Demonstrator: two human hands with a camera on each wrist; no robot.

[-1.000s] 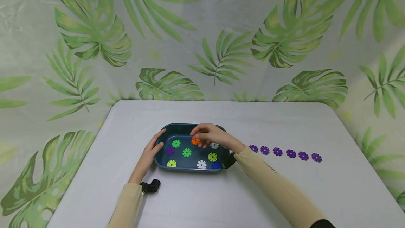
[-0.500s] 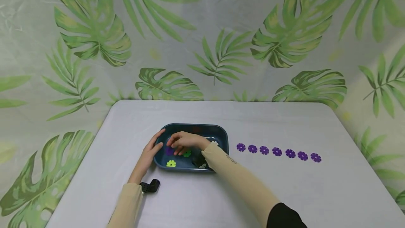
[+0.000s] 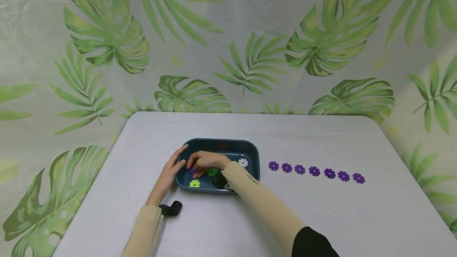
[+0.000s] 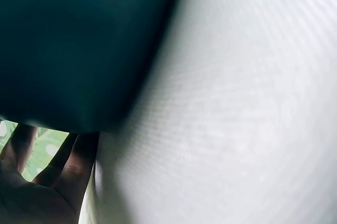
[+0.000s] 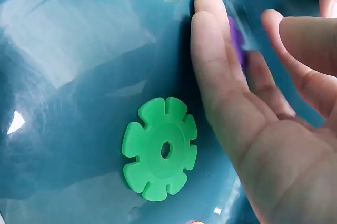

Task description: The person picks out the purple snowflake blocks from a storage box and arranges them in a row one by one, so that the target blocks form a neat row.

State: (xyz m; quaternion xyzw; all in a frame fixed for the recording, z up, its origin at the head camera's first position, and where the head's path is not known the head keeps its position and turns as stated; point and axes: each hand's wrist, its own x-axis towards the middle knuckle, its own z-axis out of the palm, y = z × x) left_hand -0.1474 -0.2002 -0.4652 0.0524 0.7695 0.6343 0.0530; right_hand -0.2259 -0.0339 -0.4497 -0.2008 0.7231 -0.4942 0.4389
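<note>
A dark blue-green tray (image 3: 217, 190) holds several flower-shaped plastic discs with notched rims. My left hand (image 3: 168, 175) rests against its left end, fingers straight along the wall and thumb at the rim. The right hand (image 3: 207, 162) reaches down inside the tray's left part, over a purple disc (image 5: 237, 39). Most of that disc is hidden behind the fingers, and the thumb stands apart from them in the right wrist view. Nearby lie a green disc (image 5: 160, 150) and a yellow disc (image 3: 194, 184); a white disc (image 3: 243, 163) sits at the tray's right.
On the white table (image 3: 221, 225), a row of several purple discs (image 3: 300, 169) runs rightward from the tray. A black wrist camera (image 3: 172, 208) sits by the left wrist. Behind the table hangs a leaf-print cloth (image 3: 246, 66).
My right hand has moved left and down inside the tray, from the orange disc to the purple one. At the row's left end another purple disc now shows. The left hand stays put.
</note>
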